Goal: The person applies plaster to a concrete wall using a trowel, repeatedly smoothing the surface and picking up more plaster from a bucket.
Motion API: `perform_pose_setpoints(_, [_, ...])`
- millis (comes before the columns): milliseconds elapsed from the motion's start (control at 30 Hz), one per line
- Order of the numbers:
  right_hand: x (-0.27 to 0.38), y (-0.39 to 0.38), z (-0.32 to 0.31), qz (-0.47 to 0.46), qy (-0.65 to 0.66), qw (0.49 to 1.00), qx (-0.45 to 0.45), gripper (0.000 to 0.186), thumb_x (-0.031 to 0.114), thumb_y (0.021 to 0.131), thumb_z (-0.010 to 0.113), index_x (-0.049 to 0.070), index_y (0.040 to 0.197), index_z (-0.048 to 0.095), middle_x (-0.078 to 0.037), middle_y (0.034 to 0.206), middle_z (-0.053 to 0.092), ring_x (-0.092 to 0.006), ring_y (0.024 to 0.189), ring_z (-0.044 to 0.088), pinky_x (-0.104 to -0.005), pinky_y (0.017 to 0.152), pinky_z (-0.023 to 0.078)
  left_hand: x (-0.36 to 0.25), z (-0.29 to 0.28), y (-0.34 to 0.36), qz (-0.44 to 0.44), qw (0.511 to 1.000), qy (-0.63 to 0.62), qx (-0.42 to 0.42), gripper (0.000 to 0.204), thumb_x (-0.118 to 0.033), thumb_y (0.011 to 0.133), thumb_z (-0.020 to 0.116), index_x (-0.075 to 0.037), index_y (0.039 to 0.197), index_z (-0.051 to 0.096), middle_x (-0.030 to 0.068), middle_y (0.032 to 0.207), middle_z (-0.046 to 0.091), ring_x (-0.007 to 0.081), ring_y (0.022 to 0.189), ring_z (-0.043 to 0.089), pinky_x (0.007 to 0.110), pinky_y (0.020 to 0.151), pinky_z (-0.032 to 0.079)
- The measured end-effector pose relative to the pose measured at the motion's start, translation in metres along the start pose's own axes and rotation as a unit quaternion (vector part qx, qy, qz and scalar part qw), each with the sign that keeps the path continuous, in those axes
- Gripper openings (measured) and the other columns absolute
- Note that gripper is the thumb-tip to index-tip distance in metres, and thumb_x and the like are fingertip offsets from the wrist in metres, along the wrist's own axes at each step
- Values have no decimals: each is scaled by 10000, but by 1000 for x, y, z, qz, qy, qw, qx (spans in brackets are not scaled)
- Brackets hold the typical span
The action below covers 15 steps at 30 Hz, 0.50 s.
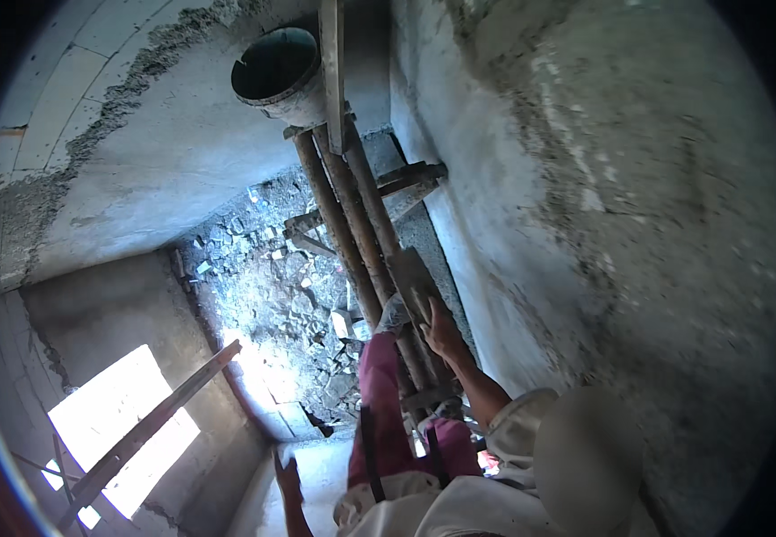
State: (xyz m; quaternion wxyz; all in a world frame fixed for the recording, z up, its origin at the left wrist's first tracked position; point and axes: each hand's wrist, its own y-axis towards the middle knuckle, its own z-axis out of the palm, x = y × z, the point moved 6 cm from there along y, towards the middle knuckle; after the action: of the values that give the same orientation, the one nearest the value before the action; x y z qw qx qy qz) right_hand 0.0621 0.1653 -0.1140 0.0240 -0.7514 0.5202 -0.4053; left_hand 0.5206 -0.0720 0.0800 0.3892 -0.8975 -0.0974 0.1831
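Observation:
My right hand [439, 329] is closed on a flat, cement-coloured plastering float [413, 273], held over the wooden poles just ahead of my leg. My left hand [288, 474] is low in the view, off to the left beside my pink-trousered leg [379, 385]; its fingers look apart, with nothing visible in them. My foot [392, 313], in a pale shoe, rests on the poles [339, 215], partly hidden by the float.
A cement-crusted bucket [289, 98] stands at the poles' far end beside an upright timber [332, 63]. Rubble [298, 286] covers the floor below. A rough plastered wall [602, 206] rises on my right. A long board [164, 421] crosses a bright opening at lower left.

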Motion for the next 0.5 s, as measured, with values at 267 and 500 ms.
perform_pose_setpoints(267, [84,160,97,15,53,998,22,820,284,878,680,45,1500,202,-292,1331,506,-453,1212,512,-480,1032,417,237,-23,-137,-426,901,-57,61,764,-366,949,604,-127,1547,193,174,1469,397,279,1270,448,473,1002,404])
perform_pose_setpoints(500, [66,110,80,19,25,997,76,924,296,808,737,103,1523,186,-279,1231,569,-437,1100,588,-513,937,472,135,2,-92,-126,941,-263,171,750,-439,991,517,-27,1532,200,220,1558,240,316,1420,294,484,1119,323])
